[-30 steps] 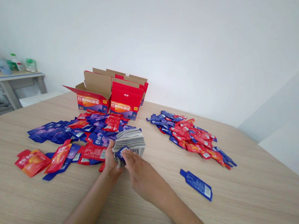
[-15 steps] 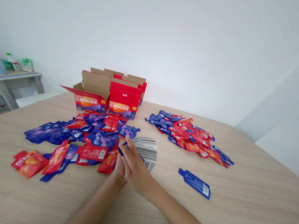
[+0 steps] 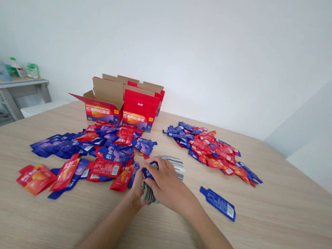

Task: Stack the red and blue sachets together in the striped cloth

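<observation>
Both my hands meet at the table's middle around a thick stack of pouches, seen edge-on as grey and white stripes. My right hand lies over the stack with its fingers curled down on it. My left hand is mostly hidden under the right one and grips the stack's near end. A heap of red and blue pouches lies just left of my hands. A single blue pouch lies flat to the right.
Open red cartons stand at the back of the wooden table. A second heap of red and blue pouches lies at the back right. A grey desk with bottles stands far left, beyond the table.
The pouch stack has swung from fanned upright to lying toward the right. My right hand has closed down over it, where its fingers were stretched out half a second ago.
</observation>
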A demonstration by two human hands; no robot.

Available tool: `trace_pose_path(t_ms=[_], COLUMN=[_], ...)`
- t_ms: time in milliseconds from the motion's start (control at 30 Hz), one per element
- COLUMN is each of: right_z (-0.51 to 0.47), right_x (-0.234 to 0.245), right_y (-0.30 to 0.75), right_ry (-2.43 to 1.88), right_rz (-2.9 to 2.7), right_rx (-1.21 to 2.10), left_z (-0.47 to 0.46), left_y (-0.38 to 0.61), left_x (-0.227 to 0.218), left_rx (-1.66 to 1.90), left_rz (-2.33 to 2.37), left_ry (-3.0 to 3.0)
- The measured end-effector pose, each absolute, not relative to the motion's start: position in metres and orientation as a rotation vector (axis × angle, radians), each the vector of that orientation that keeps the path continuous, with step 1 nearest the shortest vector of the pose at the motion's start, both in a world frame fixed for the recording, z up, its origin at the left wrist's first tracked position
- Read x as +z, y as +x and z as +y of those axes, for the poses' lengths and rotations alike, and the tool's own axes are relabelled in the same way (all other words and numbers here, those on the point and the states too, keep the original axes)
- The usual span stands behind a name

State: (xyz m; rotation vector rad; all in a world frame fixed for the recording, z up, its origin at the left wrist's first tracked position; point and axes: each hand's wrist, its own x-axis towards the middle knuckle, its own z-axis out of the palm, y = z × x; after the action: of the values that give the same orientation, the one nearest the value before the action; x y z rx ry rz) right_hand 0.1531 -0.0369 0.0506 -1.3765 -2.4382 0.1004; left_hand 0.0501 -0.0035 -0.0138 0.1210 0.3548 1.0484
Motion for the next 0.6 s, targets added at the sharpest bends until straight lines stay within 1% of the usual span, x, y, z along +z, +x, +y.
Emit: trace_pose_path(t_ms=[67,133,233,467,600], right_z=[-0.036,-0.032,-0.02,0.008,0.007], right_x=[0.055,0.053,0.045,0.036,0.037], right_y=[0.157,0.159,0.16,0.17,0.174], right_ry=[-1.39,-1.394,-1.453,-1.832,-1.865], right_rz=[-2.432,-2.416,-2.354,-2.149,-2.141], right_rx=[-0.06,-0.14,-0.146,-0.206,-0.187], left_z=[-0.002,-0.002,-0.002,-0.007,-0.007], left_y=[0.046,0.043,0.041,0.057,0.058], left_x=[-0.007,-0.002,0.001,0.0,0.0], left_rx=[1.019,1.016,1.009,0.928,0.953], left_rz=[0.364,0.371,0.385,0.352,0.334], left_ry=[0.081,0.055,0.049,0.083,0.076])
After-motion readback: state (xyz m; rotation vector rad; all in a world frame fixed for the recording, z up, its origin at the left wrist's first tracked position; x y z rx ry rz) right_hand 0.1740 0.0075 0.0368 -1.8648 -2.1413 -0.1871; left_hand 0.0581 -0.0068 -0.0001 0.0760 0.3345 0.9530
